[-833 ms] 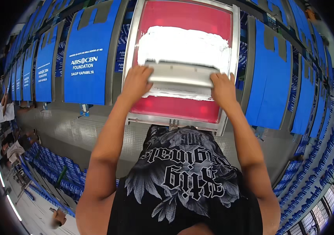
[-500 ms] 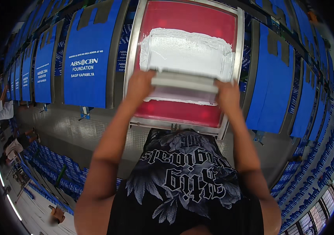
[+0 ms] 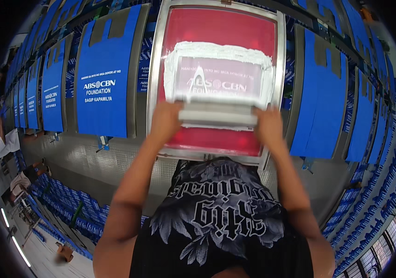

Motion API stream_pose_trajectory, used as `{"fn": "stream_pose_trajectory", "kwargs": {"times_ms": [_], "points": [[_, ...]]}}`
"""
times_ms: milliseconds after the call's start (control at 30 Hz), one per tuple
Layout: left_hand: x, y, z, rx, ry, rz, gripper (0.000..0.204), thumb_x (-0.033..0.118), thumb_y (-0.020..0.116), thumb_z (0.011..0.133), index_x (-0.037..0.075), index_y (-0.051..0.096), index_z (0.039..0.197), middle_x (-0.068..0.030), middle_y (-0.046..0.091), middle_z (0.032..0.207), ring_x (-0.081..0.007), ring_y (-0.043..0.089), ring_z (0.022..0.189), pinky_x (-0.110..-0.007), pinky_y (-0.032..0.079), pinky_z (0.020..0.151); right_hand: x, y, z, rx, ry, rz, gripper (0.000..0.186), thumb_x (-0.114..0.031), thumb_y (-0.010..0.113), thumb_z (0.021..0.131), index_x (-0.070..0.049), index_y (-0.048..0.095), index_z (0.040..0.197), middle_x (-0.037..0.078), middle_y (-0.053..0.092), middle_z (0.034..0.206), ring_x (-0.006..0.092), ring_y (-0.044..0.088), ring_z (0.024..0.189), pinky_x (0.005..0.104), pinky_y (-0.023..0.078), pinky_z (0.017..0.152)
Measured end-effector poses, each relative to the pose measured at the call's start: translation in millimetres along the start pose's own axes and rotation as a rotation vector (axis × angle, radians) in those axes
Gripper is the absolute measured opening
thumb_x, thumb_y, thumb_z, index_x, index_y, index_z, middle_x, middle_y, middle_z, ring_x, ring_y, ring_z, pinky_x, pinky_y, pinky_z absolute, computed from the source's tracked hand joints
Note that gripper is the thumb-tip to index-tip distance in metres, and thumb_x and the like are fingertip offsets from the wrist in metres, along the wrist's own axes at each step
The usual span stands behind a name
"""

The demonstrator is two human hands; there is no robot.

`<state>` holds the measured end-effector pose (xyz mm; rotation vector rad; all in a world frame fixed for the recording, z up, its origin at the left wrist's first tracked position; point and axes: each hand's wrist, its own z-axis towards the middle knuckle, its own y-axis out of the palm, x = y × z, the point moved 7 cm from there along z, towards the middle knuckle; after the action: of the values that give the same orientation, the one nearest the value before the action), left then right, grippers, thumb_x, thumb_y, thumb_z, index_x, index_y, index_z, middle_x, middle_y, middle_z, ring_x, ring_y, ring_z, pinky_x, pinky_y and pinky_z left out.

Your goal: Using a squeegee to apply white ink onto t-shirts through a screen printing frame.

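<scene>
Squeegee (image 3: pixel 218 115), between fingers (image 3: pixel 172 110), 2 ends gripped

Gridded windows (image 3: pixel 382 253), tube lights (image 3: pixel 21 251) (lit)

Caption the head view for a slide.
Left hand and right hand grip a squeegee over a metal-framed red screen streaked with white ink, blue panels either side.

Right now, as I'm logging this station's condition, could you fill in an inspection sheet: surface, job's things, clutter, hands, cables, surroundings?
Surface: flat red screen within a rectangular silver metal frame.
Job's things: long pale straight squeegee, motion-blurred, across the screen; thick white paste around a thinner, lettered middle.
Clutter: nothing seen.
Hands: left hand and right hand grip the squeegee's opposite ends.
Cables: nothing seen.
Surroundings: flat blue rectangular pieces on both sides; person in white at far left.
</scene>
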<state>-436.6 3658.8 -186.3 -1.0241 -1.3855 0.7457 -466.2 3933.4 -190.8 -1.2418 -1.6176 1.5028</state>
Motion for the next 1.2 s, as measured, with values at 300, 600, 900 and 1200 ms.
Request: {"fn": "stream_pose_trajectory", "kwargs": {"times_ms": [300, 600, 900, 1200], "points": [[-21.4, -35.5, 65.2, -0.169, -0.095, 0.096, 0.041, 0.033, 0.077, 0.068, 0.01, 0.068, 0.101, -0.015, 0.067, 0.09, -0.0307, 0.064, 0.084, -0.039, 0.051, 0.076, 12.6, -44.9, 60.6, -0.215, 0.073, -0.004, 0.043, -0.009, 0.058, 0.066, -0.015, 0.065, 0.108, 0.016, 0.066, 0.092, 0.0317, 0.064, 0.088, 0.041, 0.049, 0.084], [-21.5, -11.7, 68.9, 0.005, 0.091, 0.015, 0.027, 0.018, 0.073, 0.064, 0.011, 0.069, 0.09, -0.0145, 0.066, 0.079, -0.0325, 0.063, 0.075, -0.042, 0.05, 0.071, 14.4, -22.8, 58.9, -0.038, -0.013, -0.034, 0.038, -0.005, 0.061, 0.064, -0.015, 0.067, 0.099, 0.012, 0.067, 0.083, 0.0277, 0.063, 0.085, 0.0476, 0.035, 0.099], [-28.4, -60.5, 165.9, -0.089, -0.058, 0.077, 0.048, 0.032, 0.081, 0.061, 0.006, 0.067, 0.098, -0.0147, 0.066, 0.09, -0.0316, 0.063, 0.082, -0.04, 0.049, 0.075, 43.9, -79.8, 177.0, -0.19, -0.077, 0.072, 0.051, -0.006, 0.056, 0.061, -0.009, 0.064, 0.111, 0.018, 0.066, 0.098, 0.0313, 0.063, 0.092, 0.0372, 0.05, 0.082], [23.4, 44.8, -82.4, -0.53, -0.143, -0.423, 0.049, 0.048, 0.054, 0.087, 0.0, 0.065, 0.084, -0.0156, 0.063, 0.072, -0.0259, 0.062, 0.073, -0.038, 0.048, 0.069, 65.5, -56.9, 199.6, -0.339, 0.023, 0.268, 0.054, -0.012, 0.065, 0.058, -0.003, 0.062, 0.111, 0.021, 0.065, 0.095, 0.0357, 0.064, 0.088, 0.037, 0.05, 0.085]]}}
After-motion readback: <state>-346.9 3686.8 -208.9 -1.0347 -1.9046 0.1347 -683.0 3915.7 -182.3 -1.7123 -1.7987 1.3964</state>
